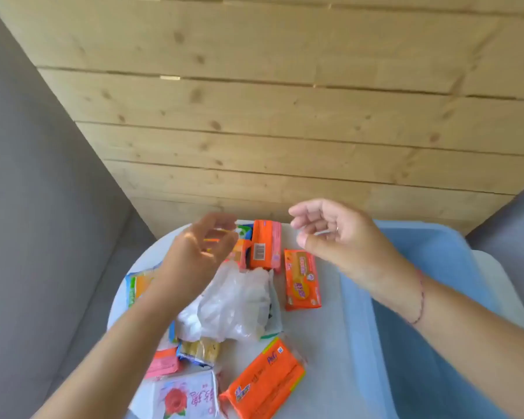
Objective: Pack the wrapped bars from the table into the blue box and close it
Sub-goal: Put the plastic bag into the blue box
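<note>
Several wrapped bars lie on the white table (327, 343): an orange bar (302, 279) in the middle, a large orange pack (263, 382) at the front, an orange-pink bar (265, 247) at the back, a white bar with a rose (185, 397) at the front. The open blue box (436, 343) stands at the right, and what I see of its inside holds nothing. My left hand (200, 252) hovers blurred over the bars at the back, fingers curled and apart, holding nothing. My right hand (336, 234) hangs above the table beside the box, fingers spread, holding nothing.
A crumpled clear plastic bag (233, 306) lies over the middle of the pile. More small packs, one green-edged (135, 287), one pink (164, 362), sit at the left. A wooden plank wall (270, 101) rises behind the table; grey floor on both sides.
</note>
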